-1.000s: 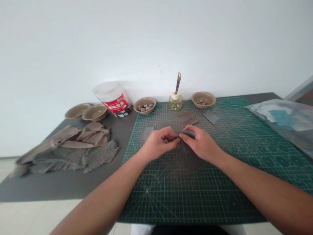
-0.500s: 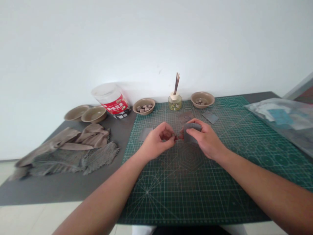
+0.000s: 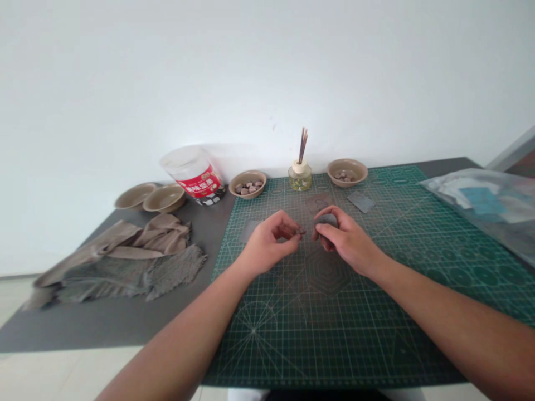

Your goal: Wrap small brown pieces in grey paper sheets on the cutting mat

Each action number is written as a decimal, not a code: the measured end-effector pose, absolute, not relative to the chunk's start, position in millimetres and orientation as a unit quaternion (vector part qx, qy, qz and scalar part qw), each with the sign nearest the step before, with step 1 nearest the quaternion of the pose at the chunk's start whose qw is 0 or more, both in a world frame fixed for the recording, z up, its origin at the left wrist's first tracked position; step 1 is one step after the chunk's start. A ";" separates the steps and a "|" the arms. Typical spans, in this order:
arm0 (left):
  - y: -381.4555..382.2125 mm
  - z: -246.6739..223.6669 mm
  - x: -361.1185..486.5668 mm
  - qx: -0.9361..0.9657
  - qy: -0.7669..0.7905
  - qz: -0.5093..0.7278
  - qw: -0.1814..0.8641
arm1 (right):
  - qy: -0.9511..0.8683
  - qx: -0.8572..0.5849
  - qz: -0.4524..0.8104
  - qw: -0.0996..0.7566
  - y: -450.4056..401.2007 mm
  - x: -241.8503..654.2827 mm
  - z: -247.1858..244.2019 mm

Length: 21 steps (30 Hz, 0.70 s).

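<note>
Above the green cutting mat (image 3: 284,323), my left hand (image 3: 273,236) pinches a small dark piece (image 3: 301,231) between thumb and fingertips. It looks like a pebble, though most of it is covered. Just to the right, my right hand (image 3: 345,236) is closed on a bent grey sheet (image 3: 327,219) that resembles sandpaper, its thumb pressed on the near side. A narrow gap separates the two hands. Behind them, a brownish sheet (image 3: 317,201) and a grey square sheet (image 3: 361,201) lie flat. Another grey sheet (image 3: 249,229) is partly hidden by my left hand.
Two bowls, left (image 3: 247,185) and right (image 3: 346,171), hold small stones, with a reed diffuser (image 3: 300,177) between them. Left stand a plastic tub (image 3: 200,181), two more bowls (image 3: 165,199) and a crumpled cloth (image 3: 125,262). A plastic bag (image 3: 489,200) covers the mat's right side.
My hands have drawn slightly apart, and the fingers of my right hand have curled in. The grey sheet is tilted, so less of its face shows. The view has shifted a little.
</note>
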<state>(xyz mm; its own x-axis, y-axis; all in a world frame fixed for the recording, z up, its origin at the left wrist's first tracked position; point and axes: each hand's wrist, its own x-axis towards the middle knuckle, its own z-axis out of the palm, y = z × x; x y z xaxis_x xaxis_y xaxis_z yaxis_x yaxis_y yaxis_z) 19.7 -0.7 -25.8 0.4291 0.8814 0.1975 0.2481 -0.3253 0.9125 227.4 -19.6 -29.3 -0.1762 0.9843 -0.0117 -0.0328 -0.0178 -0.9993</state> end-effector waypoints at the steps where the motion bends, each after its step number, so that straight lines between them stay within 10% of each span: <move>1: -0.7 -26.4 19.8 0.727 0.390 0.368 0.429 | -0.539 -0.451 0.548 0.453 -19.7 227.3 -29.7; 21: 0.1 -25.7 21.5 0.760 0.387 0.345 0.392 | -0.584 -0.419 0.540 0.438 -23.3 222.5 -27.3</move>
